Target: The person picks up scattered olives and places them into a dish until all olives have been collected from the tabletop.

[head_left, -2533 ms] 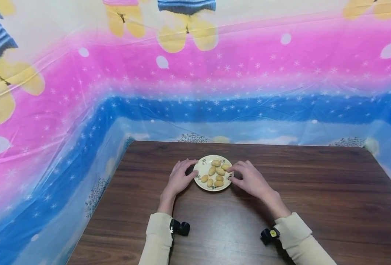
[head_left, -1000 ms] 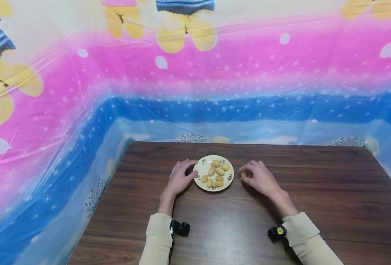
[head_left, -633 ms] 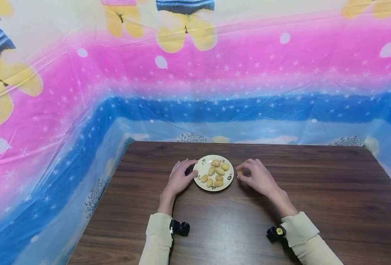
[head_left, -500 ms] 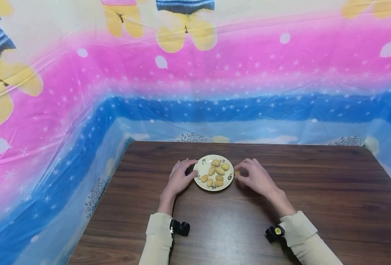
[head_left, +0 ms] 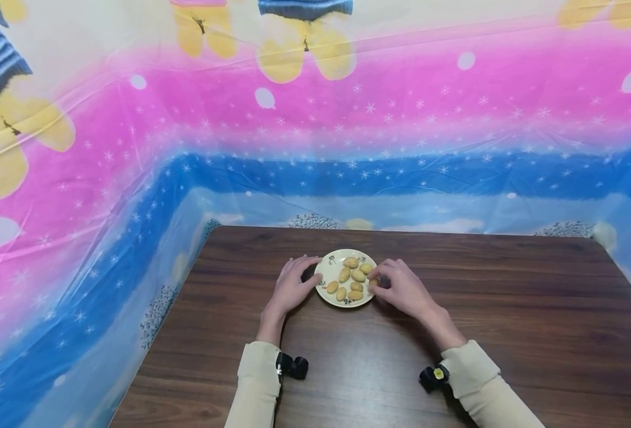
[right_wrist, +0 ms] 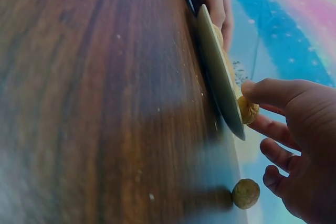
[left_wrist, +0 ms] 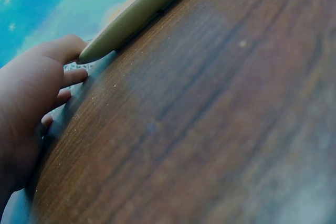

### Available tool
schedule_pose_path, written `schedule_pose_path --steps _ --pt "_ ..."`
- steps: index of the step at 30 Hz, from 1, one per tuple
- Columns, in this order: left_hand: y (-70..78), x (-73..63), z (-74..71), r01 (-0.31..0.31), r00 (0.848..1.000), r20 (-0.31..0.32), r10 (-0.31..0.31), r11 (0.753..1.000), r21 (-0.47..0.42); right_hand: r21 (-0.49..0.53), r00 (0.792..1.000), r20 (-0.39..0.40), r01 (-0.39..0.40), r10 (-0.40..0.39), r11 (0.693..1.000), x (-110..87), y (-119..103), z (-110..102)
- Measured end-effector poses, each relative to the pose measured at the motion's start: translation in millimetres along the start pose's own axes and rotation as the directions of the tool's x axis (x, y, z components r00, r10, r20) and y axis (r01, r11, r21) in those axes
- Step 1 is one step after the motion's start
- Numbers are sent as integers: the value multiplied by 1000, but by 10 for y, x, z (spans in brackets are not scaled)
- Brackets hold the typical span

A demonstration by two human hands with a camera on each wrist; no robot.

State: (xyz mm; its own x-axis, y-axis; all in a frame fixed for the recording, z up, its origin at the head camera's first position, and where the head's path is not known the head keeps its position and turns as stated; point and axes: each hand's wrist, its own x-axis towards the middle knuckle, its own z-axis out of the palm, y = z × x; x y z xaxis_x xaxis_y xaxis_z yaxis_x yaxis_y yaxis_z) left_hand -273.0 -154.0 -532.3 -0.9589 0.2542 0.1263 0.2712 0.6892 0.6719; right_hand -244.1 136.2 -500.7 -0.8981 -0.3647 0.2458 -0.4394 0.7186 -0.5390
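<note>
A cream plate [head_left: 330, 274] with small printed marks bears several tan, oval nuts [head_left: 358, 275] that look like walnuts in the shell. My left hand [head_left: 290, 286] holds the plate's left rim, thumb and forefinger spread along it; the left wrist view shows the plate [left_wrist: 134, 22] edge-on beside that hand. At the opposite rim my right hand [head_left: 403, 290] pinches one walnut [right_wrist: 249, 110] between thumb and fingertips, right at the plate's edge. Another walnut [right_wrist: 245, 193] lies on the table below the right hand's curled fingers; the hand hides it in the head view.
The plate sits toward the back of a dark wood-grain table [head_left: 358, 368]. Behind and to the left hangs a pink and blue patterned cloth [head_left: 315, 142]. Both wrists wear small black cameras, the right one [head_left: 433, 378] close above the tabletop.
A second ago my right hand was pinching the walnut over the table, right of the plate. It has moved left to the plate's right rim with it. My left hand stays put.
</note>
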Motion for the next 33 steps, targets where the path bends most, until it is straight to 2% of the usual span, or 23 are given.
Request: schedule_pose_path --steps 10,17,33 --pt "10 0 11 -4 1000 -3 4 1000 5 3 1000 3 6 -6 1000 0 23 31" --pt "14 -8 -5 2 1000 1 -2 1000 -1 0 1000 -22 18 -18 1000 -49 64 -55" --pt "12 -4 -3 -11 1000 4 11 1000 10 -33 1000 18 -11 11 999 -226 258 -252"
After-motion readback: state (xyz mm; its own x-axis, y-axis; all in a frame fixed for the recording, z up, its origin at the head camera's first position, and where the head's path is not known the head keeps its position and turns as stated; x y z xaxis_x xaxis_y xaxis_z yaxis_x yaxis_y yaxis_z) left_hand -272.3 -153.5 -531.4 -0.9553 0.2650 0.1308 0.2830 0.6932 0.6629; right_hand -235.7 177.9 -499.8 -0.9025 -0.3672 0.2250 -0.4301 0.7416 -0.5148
